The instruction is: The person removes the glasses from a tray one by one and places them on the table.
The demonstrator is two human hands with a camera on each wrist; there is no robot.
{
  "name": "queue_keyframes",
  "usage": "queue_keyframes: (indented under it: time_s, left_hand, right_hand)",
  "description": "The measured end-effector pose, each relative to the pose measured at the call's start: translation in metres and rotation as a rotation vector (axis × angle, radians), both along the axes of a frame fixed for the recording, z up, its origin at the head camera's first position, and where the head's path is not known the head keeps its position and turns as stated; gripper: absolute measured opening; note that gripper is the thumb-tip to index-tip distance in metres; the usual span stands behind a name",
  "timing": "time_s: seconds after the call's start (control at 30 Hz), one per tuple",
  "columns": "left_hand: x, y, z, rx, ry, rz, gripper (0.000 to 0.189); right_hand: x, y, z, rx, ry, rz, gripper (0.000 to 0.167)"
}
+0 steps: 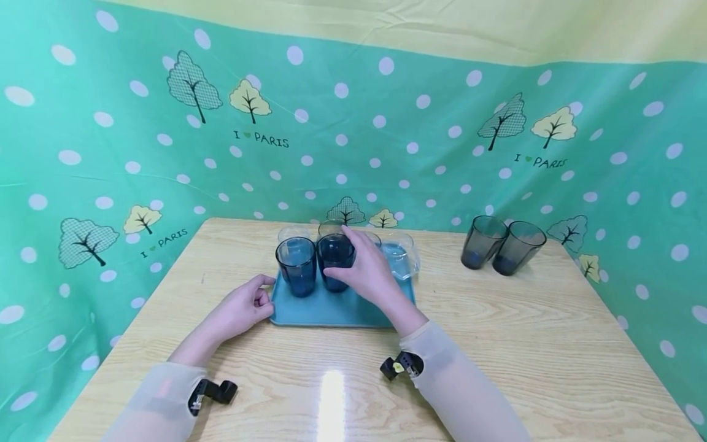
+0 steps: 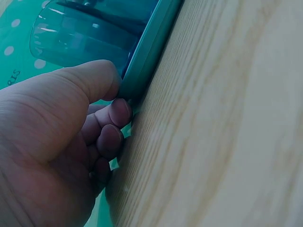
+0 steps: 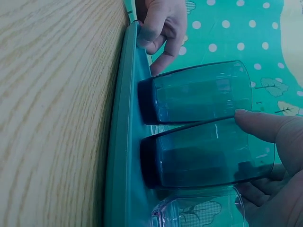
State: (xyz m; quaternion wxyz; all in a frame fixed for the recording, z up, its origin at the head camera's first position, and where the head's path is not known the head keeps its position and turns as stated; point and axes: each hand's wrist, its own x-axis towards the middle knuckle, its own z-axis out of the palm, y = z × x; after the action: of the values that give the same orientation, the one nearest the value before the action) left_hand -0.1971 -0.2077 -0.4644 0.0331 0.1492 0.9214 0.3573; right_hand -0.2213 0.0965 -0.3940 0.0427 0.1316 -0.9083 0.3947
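Note:
A blue-green tray [image 1: 331, 314] lies on the table. At its left edge my left hand [image 1: 243, 308] pinches the rim, thumb [image 2: 102, 78] on top and the other fingers curled beneath. My right hand [image 1: 369, 267] grips a dark tinted glass [image 3: 203, 158] near its rim, thumb on one side and fingers on the other. That glass stands upright on the tray, close beside a second dark glass [image 1: 298, 270]. Several clear glasses stand behind and to the right, one clear glass [image 1: 405, 261] at the tray's right side; my right hand partly hides others.
Two more dark glasses [image 1: 485, 242] stand close together on the wooden table [image 1: 497, 344], off to the right of the tray. A green dotted cloth [image 1: 381, 153] with printed trees hangs behind the table and along its sides.

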Motion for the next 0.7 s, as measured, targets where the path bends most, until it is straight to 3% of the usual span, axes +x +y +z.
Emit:
queue_keyframes:
  time_s: [0.37, 0.7]
  left_hand:
    - [0.001, 0.001, -0.001, 0.016, -0.001, -0.006, 0.058]
    - [0.001, 0.001, 0.001, 0.021, 0.005, -0.013, 0.058]
  right_hand:
    - [0.005, 0.007, 0.005, -0.062, -0.032, 0.041, 0.1]
    - [0.015, 0.018, 0.028, -0.159, -0.103, 0.077, 0.094]
